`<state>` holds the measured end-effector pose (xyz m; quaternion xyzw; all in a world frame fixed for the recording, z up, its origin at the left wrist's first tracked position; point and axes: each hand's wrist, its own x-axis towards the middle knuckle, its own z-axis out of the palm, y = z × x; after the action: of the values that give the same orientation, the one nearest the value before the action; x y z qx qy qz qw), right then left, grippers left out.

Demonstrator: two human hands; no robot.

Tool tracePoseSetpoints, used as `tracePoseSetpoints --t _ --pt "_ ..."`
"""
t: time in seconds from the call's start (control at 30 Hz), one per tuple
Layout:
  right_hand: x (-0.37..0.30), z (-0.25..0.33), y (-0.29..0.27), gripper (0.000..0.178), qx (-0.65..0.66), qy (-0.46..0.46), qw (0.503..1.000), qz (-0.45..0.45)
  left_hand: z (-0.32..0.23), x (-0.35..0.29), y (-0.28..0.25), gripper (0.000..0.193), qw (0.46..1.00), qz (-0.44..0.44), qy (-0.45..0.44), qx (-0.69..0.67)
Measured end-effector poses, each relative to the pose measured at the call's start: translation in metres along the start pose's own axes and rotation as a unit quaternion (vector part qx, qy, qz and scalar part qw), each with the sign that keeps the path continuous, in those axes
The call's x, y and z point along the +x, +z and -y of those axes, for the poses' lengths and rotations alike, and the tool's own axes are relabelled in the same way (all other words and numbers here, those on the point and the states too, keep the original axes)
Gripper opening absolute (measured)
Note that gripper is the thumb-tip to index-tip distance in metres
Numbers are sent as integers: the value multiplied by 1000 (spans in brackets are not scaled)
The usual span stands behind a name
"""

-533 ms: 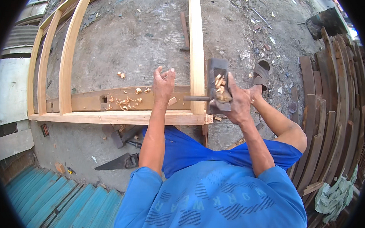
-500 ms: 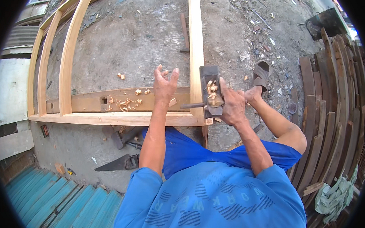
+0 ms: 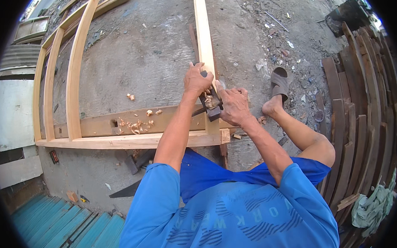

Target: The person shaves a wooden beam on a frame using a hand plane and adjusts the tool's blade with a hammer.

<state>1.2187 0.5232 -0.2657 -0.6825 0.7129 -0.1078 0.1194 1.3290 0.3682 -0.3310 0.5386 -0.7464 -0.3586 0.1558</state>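
The left hand curls round the far end of the plane; the right hand clasps its near right side. Likely stiff, fairly heavy; hold both ends.

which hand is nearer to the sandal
Right. The right hand is left of the sandal and slightly nearer the body; the left hand is farther left, on the hand plane.

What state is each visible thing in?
Hand plane: on the frame rail, shavings in its throat
Left hand: fingers curled over the plane's far end
Right hand: gripping the plane's right side
Plank: holes cut, loose shavings on top
Saw: partly hidden
Sandal: worn
Cloth: crumpled
Boards: stacked
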Motion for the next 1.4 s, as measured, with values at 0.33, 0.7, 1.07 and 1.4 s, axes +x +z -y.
tracePoseSetpoints --t 0.33,0.7,1.07,1.4 --pt "-113 35 51 107 41 -3 994 -97 14 -126 30 51 993 -14 106 -46" --pt "-75 29 32 104 45 6 998 -46 14 -92 20 56 996 -19 91 8" --pt "68 -11 23 102 11 -14 995 -95 6 78 -14 58 997 -34 67 37" --pt "-70 3 34 99 50 41 996 -60 -7 -63 31 51 975 -22 219 1"
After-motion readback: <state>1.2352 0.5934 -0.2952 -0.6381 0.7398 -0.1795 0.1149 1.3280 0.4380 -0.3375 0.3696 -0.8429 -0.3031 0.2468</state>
